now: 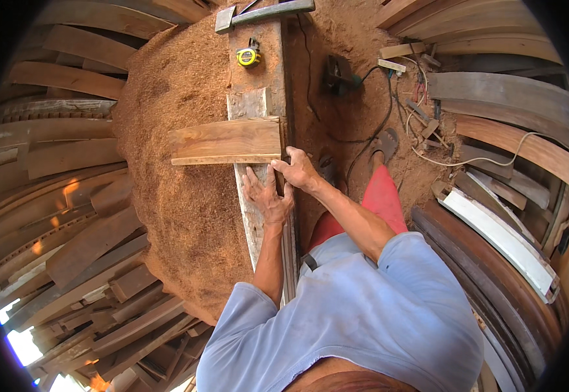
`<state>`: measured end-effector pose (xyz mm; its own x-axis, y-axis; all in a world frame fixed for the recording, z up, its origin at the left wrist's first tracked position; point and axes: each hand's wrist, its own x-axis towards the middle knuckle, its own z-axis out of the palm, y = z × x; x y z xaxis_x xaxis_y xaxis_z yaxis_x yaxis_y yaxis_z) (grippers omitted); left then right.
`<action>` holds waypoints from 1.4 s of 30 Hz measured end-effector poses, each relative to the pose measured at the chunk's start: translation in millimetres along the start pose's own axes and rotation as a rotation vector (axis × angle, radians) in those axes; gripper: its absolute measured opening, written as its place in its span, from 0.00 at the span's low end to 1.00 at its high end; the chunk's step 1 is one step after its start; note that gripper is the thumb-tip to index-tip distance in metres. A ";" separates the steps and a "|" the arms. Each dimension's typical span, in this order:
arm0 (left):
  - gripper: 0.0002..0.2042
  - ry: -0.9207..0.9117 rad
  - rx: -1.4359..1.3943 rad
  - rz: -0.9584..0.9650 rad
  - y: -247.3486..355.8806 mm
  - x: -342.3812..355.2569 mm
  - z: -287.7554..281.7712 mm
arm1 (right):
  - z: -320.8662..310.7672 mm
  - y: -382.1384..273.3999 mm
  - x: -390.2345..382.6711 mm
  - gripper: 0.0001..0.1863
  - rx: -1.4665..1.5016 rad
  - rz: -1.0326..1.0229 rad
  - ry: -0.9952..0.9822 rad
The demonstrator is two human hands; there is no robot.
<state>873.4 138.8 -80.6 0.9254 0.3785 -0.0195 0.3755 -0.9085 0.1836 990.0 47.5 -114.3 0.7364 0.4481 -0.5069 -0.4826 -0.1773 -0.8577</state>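
A short brown wooden board (226, 141) lies crosswise on a pale, worn beam (248, 204). Most of its left part juts past the beam over sawdust. My left hand (269, 197) rests on the beam just below the board's near edge, open, fingers apart, fingertips close to that edge. At the board's right end, my right hand (299, 170) is closed on the near corner, thumb on the near edge and a finger against the end. The undersides of the fingers are hidden. Farther along the bench (258, 72) lies a yellow-green tape measure (248, 57).
A metal bar tool (268, 11) lies across the bench's far end. Sawdust (173, 222) is heaped to the left. Stacked planks (82, 153) line both sides. Black cables (356, 140) and a dark power tool (341, 73) are on the floor at right, near my foot (385, 142).
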 end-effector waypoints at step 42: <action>0.42 -0.021 -0.044 -0.005 0.3 0.4 -8.5 | -16.5 2.0 13.6 0.26 0.126 0.080 -0.242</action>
<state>873.4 140.3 -72.2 0.9246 0.3789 -0.0408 0.3779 -0.8977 0.2266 1006.9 38.8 -124.4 0.5663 0.6357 -0.5246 -0.6009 -0.1171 -0.7907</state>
